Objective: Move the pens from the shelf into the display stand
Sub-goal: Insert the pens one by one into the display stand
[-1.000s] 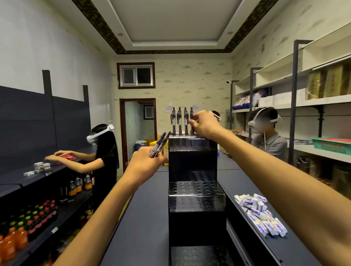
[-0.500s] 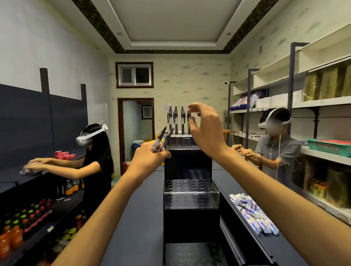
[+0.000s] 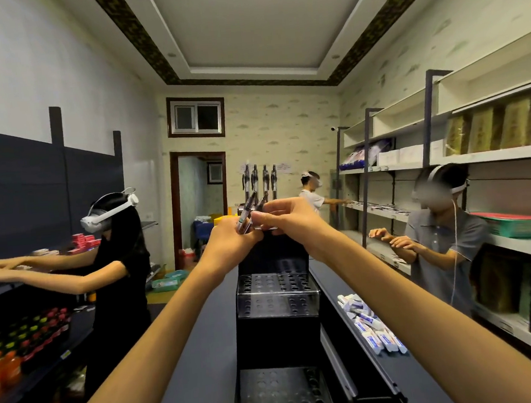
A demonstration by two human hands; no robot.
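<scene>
Just above the black tiered display stand (image 3: 277,296), whose top row holds 4 pens (image 3: 259,177), the left hand (image 3: 229,240) grips 2 spare pens (image 3: 250,214) while the right hand (image 3: 286,214) pinches one, which could slip and drop.

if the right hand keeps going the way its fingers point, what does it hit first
The right hand points left at the pens gripped by the left hand; it would likely meet those first, and may be touching already.

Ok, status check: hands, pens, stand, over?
Left hand grips spare pens. Right hand pinching one of them. Four pens upright in display stand top row. Nothing blocking.
</scene>
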